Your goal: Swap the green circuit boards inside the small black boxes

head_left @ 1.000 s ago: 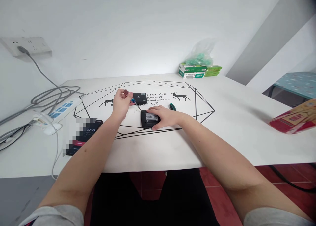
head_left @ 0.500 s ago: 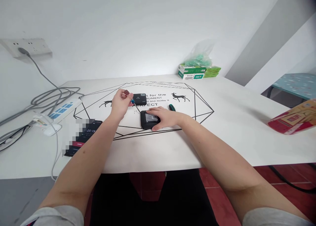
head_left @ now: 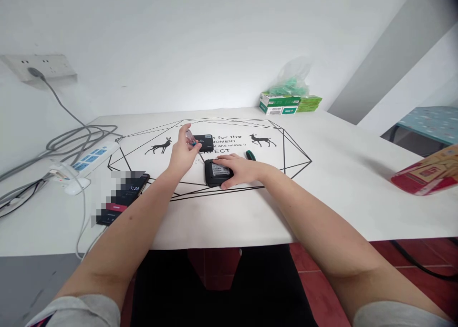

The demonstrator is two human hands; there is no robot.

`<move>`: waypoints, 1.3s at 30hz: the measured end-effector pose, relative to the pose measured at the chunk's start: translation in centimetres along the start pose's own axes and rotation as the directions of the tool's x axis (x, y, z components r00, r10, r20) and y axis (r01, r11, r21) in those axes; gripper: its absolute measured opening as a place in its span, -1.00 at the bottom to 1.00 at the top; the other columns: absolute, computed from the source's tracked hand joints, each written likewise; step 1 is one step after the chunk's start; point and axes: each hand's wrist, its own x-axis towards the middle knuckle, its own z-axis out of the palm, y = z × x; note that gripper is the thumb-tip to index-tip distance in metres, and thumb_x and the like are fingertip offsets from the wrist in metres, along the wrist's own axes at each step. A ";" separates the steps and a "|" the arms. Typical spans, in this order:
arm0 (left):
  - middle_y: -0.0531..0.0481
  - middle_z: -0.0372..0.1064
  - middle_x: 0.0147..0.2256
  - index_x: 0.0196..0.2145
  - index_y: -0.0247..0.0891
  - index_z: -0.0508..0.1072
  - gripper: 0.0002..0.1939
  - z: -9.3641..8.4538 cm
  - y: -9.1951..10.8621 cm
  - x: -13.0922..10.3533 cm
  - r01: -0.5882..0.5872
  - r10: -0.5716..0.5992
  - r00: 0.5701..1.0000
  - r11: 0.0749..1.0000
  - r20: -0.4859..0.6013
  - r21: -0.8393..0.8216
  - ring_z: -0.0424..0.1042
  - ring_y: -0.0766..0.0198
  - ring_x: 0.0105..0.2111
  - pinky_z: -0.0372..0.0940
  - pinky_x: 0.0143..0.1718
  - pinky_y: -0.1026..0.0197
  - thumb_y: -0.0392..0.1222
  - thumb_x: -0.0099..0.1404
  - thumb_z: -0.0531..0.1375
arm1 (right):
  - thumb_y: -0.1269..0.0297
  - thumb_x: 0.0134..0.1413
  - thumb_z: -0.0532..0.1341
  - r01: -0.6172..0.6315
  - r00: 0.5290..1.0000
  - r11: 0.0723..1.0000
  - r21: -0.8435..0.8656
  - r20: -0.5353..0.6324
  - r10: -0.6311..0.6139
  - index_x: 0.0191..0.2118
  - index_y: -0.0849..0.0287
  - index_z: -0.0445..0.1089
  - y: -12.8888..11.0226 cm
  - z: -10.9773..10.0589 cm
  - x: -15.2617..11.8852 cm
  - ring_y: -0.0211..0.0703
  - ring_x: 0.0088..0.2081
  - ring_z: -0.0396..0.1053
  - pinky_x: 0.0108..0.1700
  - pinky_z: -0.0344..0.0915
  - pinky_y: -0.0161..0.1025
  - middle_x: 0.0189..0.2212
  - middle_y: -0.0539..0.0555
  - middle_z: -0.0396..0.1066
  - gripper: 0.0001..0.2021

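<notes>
My left hand (head_left: 182,154) is closed around a screwdriver (head_left: 190,137) with a clear handle. The tool slants down to the right, its shaft reaching the far left corner of a black box-shaped device (head_left: 212,178) with a white label on top. Over the right part of that device lies my right hand (head_left: 241,168), thumb at the near side and fingers across the far side, holding it against the table. Just behind, a flat black piece (head_left: 205,142) with a small square label is partly hidden by my left hand. Tiny bits, too small to name, lie left of the device.
A dark green object (head_left: 250,155) lies beyond my right wrist. To the left are a phone (head_left: 138,186), a power strip (head_left: 93,156) and cables (head_left: 84,135). Green-and-white boxes (head_left: 279,103) with a plastic bag (head_left: 291,79) stand at the back; a red package (head_left: 422,177) is far right.
My left hand has shifted slightly right, and its fingers have turned on the screwdriver, the index finger now extended upward along the handle. My right hand and the device have stayed in place.
</notes>
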 end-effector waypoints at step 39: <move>-0.10 0.51 0.20 0.11 -0.07 0.44 -0.75 1.0 0.3 -1.2 -0.360 0.359 0.933 0.913 -0.040 -0.192 0.65 0.12 0.06 0.54 0.10 0.07 -0.28 0.53 0.25 | -0.32 0.03 0.44 0.018 1.000 0.999 -0.039 -0.004 -0.018 0.60 0.05 0.10 0.3 0.1 0.0 0.52 0.54 0.03 0.52 0.09 0.42 0.57 0.29 0.11 0.13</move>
